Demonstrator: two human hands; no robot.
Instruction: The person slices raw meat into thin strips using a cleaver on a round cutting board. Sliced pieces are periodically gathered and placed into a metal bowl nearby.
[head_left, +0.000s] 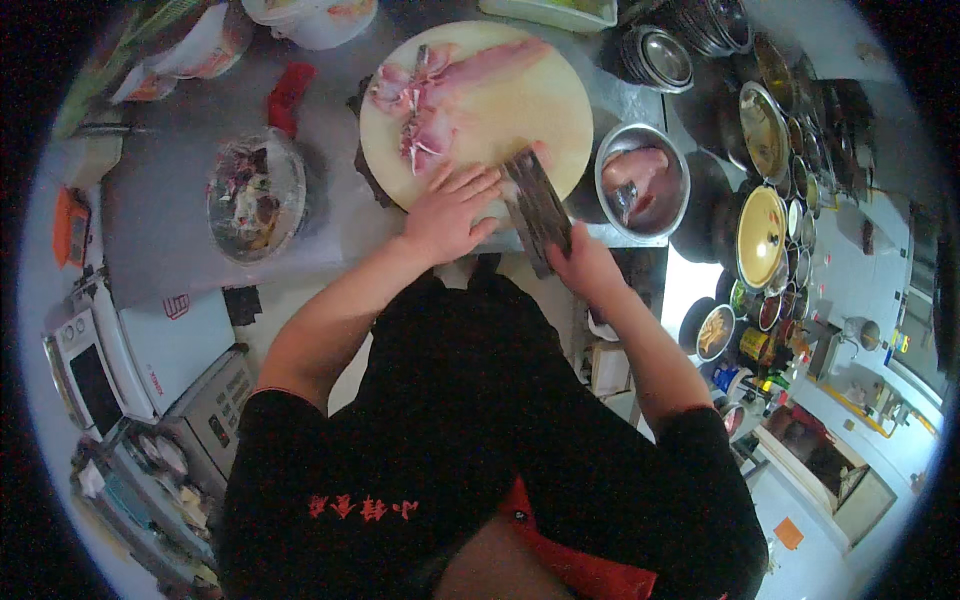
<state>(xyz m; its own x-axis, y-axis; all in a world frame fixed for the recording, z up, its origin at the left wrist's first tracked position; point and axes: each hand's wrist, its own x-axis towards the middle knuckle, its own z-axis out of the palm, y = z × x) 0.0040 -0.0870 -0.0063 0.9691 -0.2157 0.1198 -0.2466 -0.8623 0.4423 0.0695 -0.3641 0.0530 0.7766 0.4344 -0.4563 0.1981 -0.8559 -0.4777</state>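
Observation:
My right hand (589, 262) grips the handle end of a broad, dark-bladed cleaver (538, 199), which is tilted over the near right part of a round cream chopping board (551, 97). My left hand (450, 217) rests at the board's near edge, palm down, fingers apart, just left of the blade. Whether a piece lies beneath its fingers is hidden. A split fish head (409, 94) and a long pink fish body (491, 66) lie across the far left of the board. By the blade's far tip shows a small pinkish patch (541, 152), too blurred to identify.
Right of the board stands a steel bowl (684, 187) with pale pink flesh inside. A bowl of scraps (296, 202) and a red cloth-like item (291, 94) are on the steel counter (165, 210) to the left. Stacked metal bowls (660, 60) stand at the far right.

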